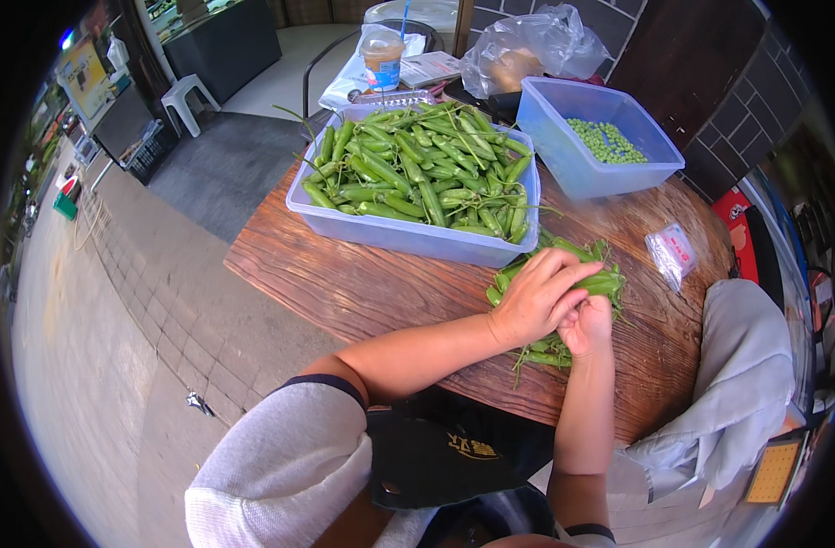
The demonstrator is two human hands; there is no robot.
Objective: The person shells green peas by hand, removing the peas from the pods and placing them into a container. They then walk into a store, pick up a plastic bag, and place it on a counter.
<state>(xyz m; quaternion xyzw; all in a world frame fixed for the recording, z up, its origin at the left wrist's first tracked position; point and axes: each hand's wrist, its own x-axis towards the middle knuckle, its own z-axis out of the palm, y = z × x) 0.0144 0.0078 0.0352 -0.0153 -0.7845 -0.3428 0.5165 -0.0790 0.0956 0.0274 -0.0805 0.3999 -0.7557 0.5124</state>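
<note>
My left hand (537,294) and my right hand (587,323) meet above a pile of green pea pods (546,353) on the wooden table (404,294). Their fingers come together at one spot near a pod, though what lies between them is mostly hidden. Beyond my hands, a translucent plastic tub (417,241) is heaped with whole pea pods (417,164). Farther right stands a second plastic tub (561,161) with loose shelled peas (606,142) on its bottom.
A small plastic packet (671,253) lies on the table's right side, near a grey cloth (746,370). Behind the tubs are a drink cup with a straw (382,65) and a clear plastic bag (527,48). A white stool (188,103) stands on the floor at the left.
</note>
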